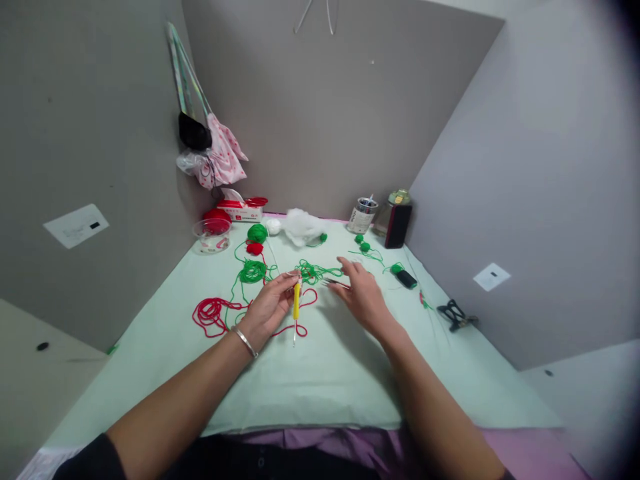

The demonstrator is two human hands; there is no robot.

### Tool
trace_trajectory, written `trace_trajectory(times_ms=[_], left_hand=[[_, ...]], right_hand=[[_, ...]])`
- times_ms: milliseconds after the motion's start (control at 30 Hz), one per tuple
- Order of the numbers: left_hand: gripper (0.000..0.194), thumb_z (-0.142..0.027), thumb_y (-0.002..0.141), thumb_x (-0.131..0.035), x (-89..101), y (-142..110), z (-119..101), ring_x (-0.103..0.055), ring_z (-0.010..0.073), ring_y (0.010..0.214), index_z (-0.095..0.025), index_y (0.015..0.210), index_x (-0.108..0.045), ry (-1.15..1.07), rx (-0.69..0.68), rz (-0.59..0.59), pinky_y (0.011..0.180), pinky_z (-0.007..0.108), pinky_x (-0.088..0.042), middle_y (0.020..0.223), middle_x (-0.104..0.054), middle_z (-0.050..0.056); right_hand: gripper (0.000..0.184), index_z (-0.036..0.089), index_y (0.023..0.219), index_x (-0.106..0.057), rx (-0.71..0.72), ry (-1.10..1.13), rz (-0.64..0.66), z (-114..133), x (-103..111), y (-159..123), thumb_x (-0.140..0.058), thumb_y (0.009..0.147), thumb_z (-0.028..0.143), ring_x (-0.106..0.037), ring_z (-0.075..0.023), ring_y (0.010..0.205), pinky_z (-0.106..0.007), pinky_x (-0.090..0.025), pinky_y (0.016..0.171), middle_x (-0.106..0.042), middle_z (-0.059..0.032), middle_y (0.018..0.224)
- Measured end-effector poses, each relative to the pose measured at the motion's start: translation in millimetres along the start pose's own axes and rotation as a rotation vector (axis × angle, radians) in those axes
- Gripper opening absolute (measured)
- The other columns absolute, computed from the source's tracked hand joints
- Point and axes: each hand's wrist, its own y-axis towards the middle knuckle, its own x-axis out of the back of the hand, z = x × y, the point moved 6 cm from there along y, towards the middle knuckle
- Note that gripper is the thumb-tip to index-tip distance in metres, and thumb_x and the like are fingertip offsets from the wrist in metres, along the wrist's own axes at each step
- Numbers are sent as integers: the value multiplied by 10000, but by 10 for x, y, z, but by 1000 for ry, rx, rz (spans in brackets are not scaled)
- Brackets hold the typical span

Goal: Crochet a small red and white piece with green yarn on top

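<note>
My left hand [273, 303] is closed, its fingertips pinching a crochet hook [296, 303] with a yellow handle, whose metal end points down toward me. A small pale bit shows at the fingertips, too small to make out. To the right, my right hand [364, 293] hovers over the table with index finger and thumb spread apart. Along the thumb runs a thin dark pointed tool [336, 283]; whether the thumb touches it I cannot tell. Loose green yarn [313, 272] lies between and beyond the hands. Red yarn [210, 317] is looped left of my left hand, with strands passing beneath it.
At the back are a green yarn ball [257, 233], a red one [255, 249], white stuffing [301, 228], a clear tub [212, 239], a tin of tools [363, 215] and a bottle [399, 217]. Black-handled scissors [454, 315] lie right. Grey partitions [320, 120] enclose the table.
</note>
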Motion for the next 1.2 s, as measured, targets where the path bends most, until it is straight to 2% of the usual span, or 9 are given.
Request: trace_trajectory(times_ms=[33,133,233,433,600,800,933,1100,1200], left_hand=[[118,-23,821,-806,-38,-37,6,-661,90,706,-121,848,-747,-16,-9,2,687,180,-569,828,-715,15],[132,-70,781,-849,-178,-199,31,-673,97,753,-148,849,-768,-57,-23,28,688,168,-557,859,-728,13],[145,-151,761,-889,-287,-416,62,-651,107,723,-158,869,-792,-73,-1,58,587,169,-509,866,-734,19],[323,-204,753,-928,-346,-852,88,-690,167,949,-210,1063,-838,-31,76,149,860,244,-567,1078,-760,57],[494,-189,730,-937,-325,-979,101,-654,166,905,-248,1207,-821,63,70,188,927,273,-514,940,-723,25],[523,-229,700,-960,-215,-949,183,-626,176,901,-256,1204,-825,125,14,94,902,278,-494,910,-725,23],[496,-221,699,-962,-183,-941,226,-637,161,885,-255,1176,-833,91,46,98,892,255,-511,880,-715,15],[520,-227,709,-972,-220,-945,297,-659,141,814,-216,1207,-824,12,201,223,833,234,-556,850,-712,24],[518,-228,687,-990,-175,-933,291,-642,99,740,-183,1175,-825,32,190,194,727,163,-547,844,-717,21]], right_hand=[[536,272,1422,-621,94,-21,22,146,-54,-67,-756,912,363,-649,-301,1133,-442,-554,950,-670,-136,1264],[458,316,1441,-619,665,-244,-4,764,-195,-396,-632,998,199,-676,-281,1151,-452,-578,980,-699,-123,1248],[417,279,1361,-685,846,-310,-193,1080,-121,-645,-577,1001,100,-707,-253,1006,-403,-602,875,-740,-117,1106],[288,338,1273,-756,515,280,-254,1007,159,-845,-554,1073,296,-720,-227,909,-373,-602,769,-750,-78,1029],[297,320,1072,-822,185,700,-335,753,20,-948,-537,1083,403,-688,-202,731,-360,-576,693,-737,-38,822],[97,295,981,-831,57,778,-236,671,-155,-965,-827,892,335,-699,-198,777,-338,-587,702,-749,-37,881],[49,281,898,-813,1,741,-197,636,-175,-959,-840,857,271,-683,-199,775,-342,-582,725,-738,-34,839],[237,247,827,-755,-256,1130,-57,449,-386,-929,-921,734,389,-597,-138,573,-285,-528,553,-696,6,748],[233,247,856,-790,-279,1146,-34,430,-419,-944,-929,733,389,-596,-127,587,-270,-523,572,-696,7,755]])
